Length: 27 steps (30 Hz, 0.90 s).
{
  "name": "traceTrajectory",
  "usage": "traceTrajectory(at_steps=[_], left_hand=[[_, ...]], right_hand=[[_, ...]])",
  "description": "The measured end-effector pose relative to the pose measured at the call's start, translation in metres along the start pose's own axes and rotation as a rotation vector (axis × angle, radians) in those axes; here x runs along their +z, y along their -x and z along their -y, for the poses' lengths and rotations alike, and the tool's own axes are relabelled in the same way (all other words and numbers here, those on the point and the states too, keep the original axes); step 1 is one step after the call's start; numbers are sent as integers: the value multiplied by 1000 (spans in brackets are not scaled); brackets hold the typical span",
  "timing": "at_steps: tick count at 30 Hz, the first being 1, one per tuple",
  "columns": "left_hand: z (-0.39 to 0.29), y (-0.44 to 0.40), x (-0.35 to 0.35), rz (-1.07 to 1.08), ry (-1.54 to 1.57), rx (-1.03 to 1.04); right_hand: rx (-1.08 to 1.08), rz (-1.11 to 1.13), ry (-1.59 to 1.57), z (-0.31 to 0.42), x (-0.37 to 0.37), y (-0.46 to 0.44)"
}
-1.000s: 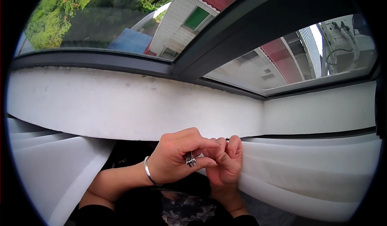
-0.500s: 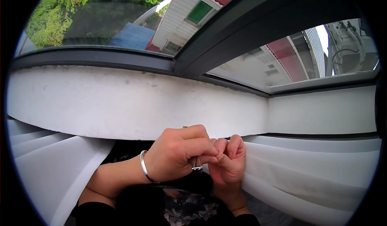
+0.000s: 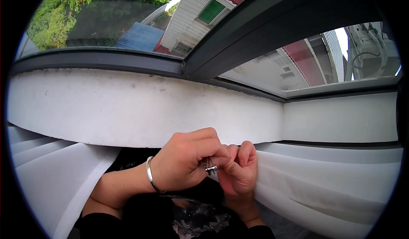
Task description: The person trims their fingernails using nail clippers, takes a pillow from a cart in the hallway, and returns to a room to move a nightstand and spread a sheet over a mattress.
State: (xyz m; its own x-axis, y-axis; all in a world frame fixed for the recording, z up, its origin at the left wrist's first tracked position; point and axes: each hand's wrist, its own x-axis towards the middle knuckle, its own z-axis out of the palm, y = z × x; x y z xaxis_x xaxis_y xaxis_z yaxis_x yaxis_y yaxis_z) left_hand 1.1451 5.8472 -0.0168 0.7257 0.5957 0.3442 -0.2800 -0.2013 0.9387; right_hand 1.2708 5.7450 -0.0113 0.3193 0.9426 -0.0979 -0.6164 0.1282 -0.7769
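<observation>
My left hand (image 3: pixel 187 158), with a silver bangle (image 3: pixel 150 175) on its wrist, is closed in a pinch. Below its fingers hangs a small shiny metal piece (image 3: pixel 211 170) on thin strands; its kind is too small to make out. My right hand (image 3: pixel 242 166) is closed too, fingers curled and thumb bent in, its fingertips meeting those of my left hand. Whatever lies between the touching fingertips is hidden. Both hands are in front of my chest, at the near edge of the white window sill (image 3: pixel 128 111).
White curtains hang on my left (image 3: pixel 64 175) and right (image 3: pixel 332 175), the right one close beside my right hand. Beyond the sill stands a dark window frame (image 3: pixel 102 61). Through the glass are trees (image 3: pixel 59 17), a blue roof (image 3: pixel 138 36) and a tiled building (image 3: pixel 183 21).
Both hands have risen slightly, staying together. The hanging metal piece has swung a little up and right, and turned, showing more of its strands.
</observation>
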Motion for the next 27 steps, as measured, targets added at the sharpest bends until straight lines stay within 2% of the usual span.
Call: traceTrajectory(at_steps=[5,10,17,27], left_hand=[[6,1,3,-39,83,-1],[8,3,3,-26,309,-106],[4,5,2,-1,283,-148],[4,5,4,2,456,-232]], right_hand=[[51,1,-62,-2,0,0],[63,-20,-108,-2,2,0],[54,23,-102,-5,0,1],[66,4,-115,-5,0,3]])
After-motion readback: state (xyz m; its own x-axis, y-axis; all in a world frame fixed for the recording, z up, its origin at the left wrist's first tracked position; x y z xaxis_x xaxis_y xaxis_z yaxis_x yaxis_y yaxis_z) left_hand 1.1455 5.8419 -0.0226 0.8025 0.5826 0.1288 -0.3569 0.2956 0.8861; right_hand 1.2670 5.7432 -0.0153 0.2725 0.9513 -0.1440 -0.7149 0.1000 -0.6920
